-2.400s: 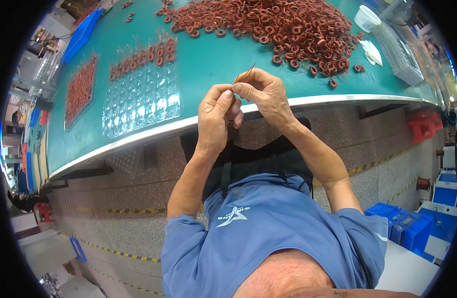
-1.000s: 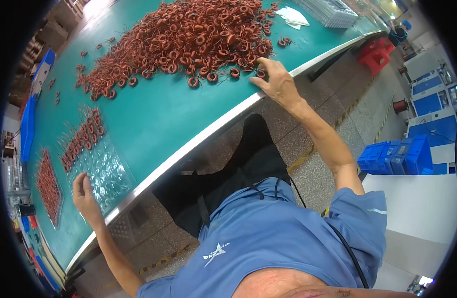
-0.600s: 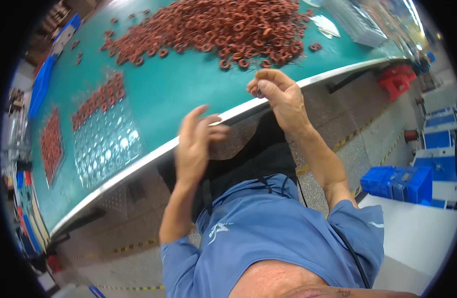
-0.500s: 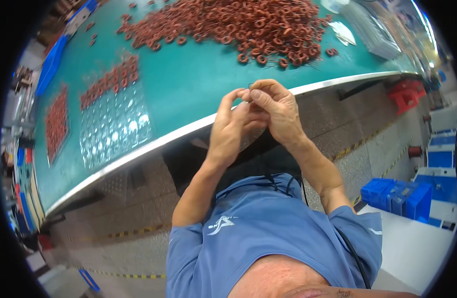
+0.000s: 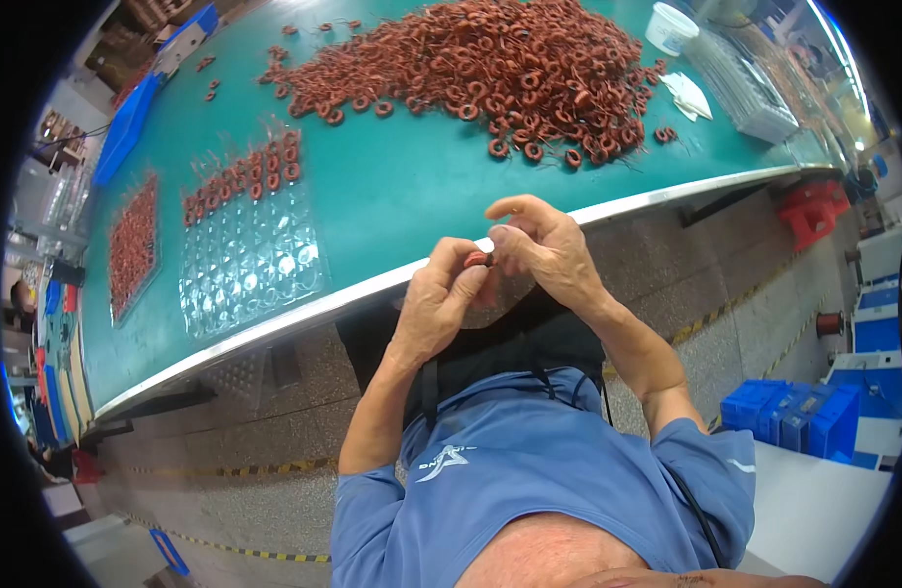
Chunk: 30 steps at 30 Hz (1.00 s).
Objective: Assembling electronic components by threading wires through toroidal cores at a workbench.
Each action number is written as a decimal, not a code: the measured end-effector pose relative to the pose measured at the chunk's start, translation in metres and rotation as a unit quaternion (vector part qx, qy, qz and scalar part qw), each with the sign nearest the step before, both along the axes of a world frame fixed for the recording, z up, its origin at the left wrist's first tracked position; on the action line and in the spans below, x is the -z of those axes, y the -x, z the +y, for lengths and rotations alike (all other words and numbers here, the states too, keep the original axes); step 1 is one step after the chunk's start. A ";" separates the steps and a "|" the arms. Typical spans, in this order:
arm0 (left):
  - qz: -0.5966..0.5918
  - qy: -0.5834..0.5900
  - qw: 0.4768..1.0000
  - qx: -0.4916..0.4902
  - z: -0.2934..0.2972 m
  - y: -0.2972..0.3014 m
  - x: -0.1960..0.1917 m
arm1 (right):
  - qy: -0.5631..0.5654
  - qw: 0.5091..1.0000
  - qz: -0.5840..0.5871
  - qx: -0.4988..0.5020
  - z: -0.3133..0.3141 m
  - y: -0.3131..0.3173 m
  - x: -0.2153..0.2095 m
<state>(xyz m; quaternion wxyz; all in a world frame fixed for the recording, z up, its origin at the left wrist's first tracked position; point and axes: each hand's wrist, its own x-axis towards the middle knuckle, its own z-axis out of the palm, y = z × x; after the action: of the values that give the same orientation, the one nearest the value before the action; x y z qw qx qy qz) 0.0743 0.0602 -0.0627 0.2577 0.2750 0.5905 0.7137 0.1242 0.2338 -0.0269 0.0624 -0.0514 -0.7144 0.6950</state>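
Between thumb and fingers, my left hand (image 5: 433,302) pinches a small reddish-brown toroidal coil (image 5: 477,260) just off the table's near edge. My right hand (image 5: 557,257) is close against it, index finger raised and bent. The thumb and other fingers of that hand are curled together beside the coil; whatever they grip there is hidden. Beyond both hands, a large heap of similar coils (image 5: 539,73) with wire leads covers the far part of the green table (image 5: 392,186). To the left lies a clear blister tray (image 5: 250,260), its far rows filled with coils.
A second tray full of coils (image 5: 134,250) lies farther left. At the far right are a white tub (image 5: 671,29), a crumpled white cloth or glove (image 5: 688,96) and stacked clear trays (image 5: 750,93). Blue bins (image 5: 794,419) and a red plastic object (image 5: 811,208) stand beyond the table edge.
Both hands have come lower in the picture, nearer my body. The coil now shows in my left fingers, and my right index finger has lifted away. The view has shifted slightly.
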 end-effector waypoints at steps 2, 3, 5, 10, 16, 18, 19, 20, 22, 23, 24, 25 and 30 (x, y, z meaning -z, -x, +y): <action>-0.004 0.000 1.000 0.022 -0.003 -0.001 -0.006 | 0.001 0.999 -0.018 -0.028 0.000 0.000 -0.003; -0.044 -0.014 0.998 0.029 -0.004 -0.002 -0.012 | -0.035 0.999 -0.014 -0.011 -0.001 -0.001 -0.006; -0.091 -0.053 0.992 0.065 -0.001 0.000 -0.016 | -0.122 0.992 0.023 0.026 -0.004 -0.004 -0.012; -0.155 -0.119 0.981 0.018 0.002 -0.007 -0.006 | -0.196 0.968 0.133 0.079 -0.012 -0.006 -0.006; -0.025 -0.066 0.996 -0.061 0.001 -0.012 -0.006 | -0.432 0.826 0.350 0.096 -0.016 -0.003 -0.014; -0.073 -0.131 0.989 -0.019 0.000 -0.014 -0.010 | -0.445 0.812 0.364 0.101 -0.017 -0.007 -0.020; -0.106 -0.184 0.977 0.015 0.001 -0.016 -0.012 | -0.431 0.820 0.365 0.098 -0.017 -0.009 -0.024; -0.124 -0.188 0.974 0.026 0.002 -0.019 -0.017 | -0.432 0.820 0.362 0.101 -0.017 -0.011 -0.025; -0.142 -0.217 0.965 0.045 0.006 -0.023 -0.015 | -0.458 0.808 0.355 0.112 -0.018 -0.017 -0.029; -0.113 -0.209 0.971 0.022 0.010 -0.022 -0.010 | -0.486 0.778 0.387 0.097 -0.020 -0.021 -0.033; -0.106 -0.203 0.973 -0.014 0.015 -0.017 -0.006 | -0.514 0.746 0.416 0.084 -0.025 -0.025 -0.037; -0.102 -0.196 0.975 -0.039 0.019 -0.010 -0.009 | -0.513 0.740 0.426 0.089 -0.036 -0.026 -0.038; -0.125 -0.143 0.965 -0.182 0.012 -0.009 -0.031 | -0.052 0.989 0.100 0.093 -0.027 0.009 -0.025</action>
<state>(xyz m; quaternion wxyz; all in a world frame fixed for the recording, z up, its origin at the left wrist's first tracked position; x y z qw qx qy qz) 0.0831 0.0723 -0.0321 0.1533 0.1056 0.4852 0.8543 0.1154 0.2069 -0.0020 0.2005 -0.0443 -0.7316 0.6501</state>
